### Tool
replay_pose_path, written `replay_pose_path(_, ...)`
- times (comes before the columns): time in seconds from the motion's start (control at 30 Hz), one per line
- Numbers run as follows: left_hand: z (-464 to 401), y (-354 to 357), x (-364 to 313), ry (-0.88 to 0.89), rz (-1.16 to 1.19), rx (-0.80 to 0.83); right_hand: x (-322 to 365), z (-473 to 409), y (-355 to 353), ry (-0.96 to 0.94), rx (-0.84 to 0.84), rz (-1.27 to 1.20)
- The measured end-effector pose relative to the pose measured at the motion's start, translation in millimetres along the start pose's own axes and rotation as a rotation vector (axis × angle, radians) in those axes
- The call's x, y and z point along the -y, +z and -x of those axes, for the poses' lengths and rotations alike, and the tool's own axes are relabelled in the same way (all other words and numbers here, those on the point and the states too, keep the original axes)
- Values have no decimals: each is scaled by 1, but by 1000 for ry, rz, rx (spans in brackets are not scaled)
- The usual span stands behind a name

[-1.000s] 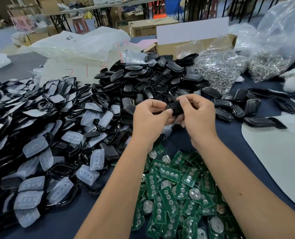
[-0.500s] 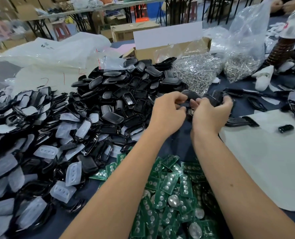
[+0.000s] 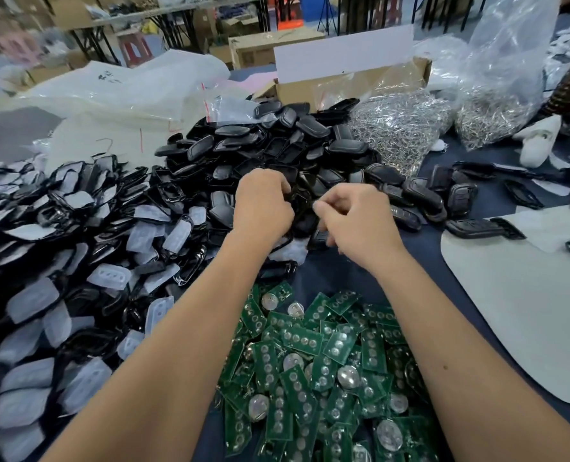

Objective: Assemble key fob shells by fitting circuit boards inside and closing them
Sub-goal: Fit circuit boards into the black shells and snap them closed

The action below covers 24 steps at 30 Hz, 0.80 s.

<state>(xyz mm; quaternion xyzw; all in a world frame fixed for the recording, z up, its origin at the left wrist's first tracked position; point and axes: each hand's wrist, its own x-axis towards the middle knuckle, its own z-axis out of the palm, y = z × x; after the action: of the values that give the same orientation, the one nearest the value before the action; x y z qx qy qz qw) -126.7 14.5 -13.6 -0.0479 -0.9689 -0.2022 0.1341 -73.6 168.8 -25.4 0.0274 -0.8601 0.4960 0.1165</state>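
I am holding both hands close together over the near edge of the black shell heap (image 3: 277, 151), which is piling up at twelve o'clock from me. My left hand (image 3: 263, 205) is curling its fingers inward, and something black is showing just past its knuckles – a key fob shell (image 3: 302, 200), as far as I can tell, though motion blur is smearing it. My right hand (image 3: 353, 221) is also curling, thumb and forefinger pinching together at their tips beside that same black piece; whether they are actually gripping it or only touching it I cannot tell. A second dark bit is peeking out under my right palm (too hidden to name).

The circuit boards (image 3: 313, 371) are lying in a loose green pile at six o'clock, between my forearms, many with round silver coin cells showing. At nine o'clock a wide spread of black frames with pale rubber button pads (image 3: 110, 275) is covering the dark table (image 3: 450, 261). At one to two o'clock clear bags of silver key rings (image 3: 400, 128) are sitting beside a cardboard box (image 3: 353, 81), and a few closed fobs (image 3: 460, 195) are lying just right of the heap. At three o'clock a pale mat (image 3: 527, 311) is resting on the table – one small black part on it.
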Motion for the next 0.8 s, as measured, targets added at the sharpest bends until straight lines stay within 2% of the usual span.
replay_pose_path(0.13,0,-7,8,-86,105,-84,6,5,4,-159,367,262)
replay_pose_path(0.23,2,-16,16,-149,224,-195,11,11,9,-210,510,247)
replay_pose_path(0.33,12,-26,25,-236,385,-317,12,14,18,-316,570,293)
replay_pose_path(0.43,26,-33,34,-371,610,-298,12,14,26,-348,547,347)
replay_pose_path(0.57,45,-36,51,-470,797,-307,10,16,30,-276,450,231)
replay_pose_path(0.67,55,-37,60,-504,1008,-311,8,16,36,-269,227,181)
replay_pose_path(0.8,64,-37,63,-469,1051,-311,4,12,36,-167,-109,121)
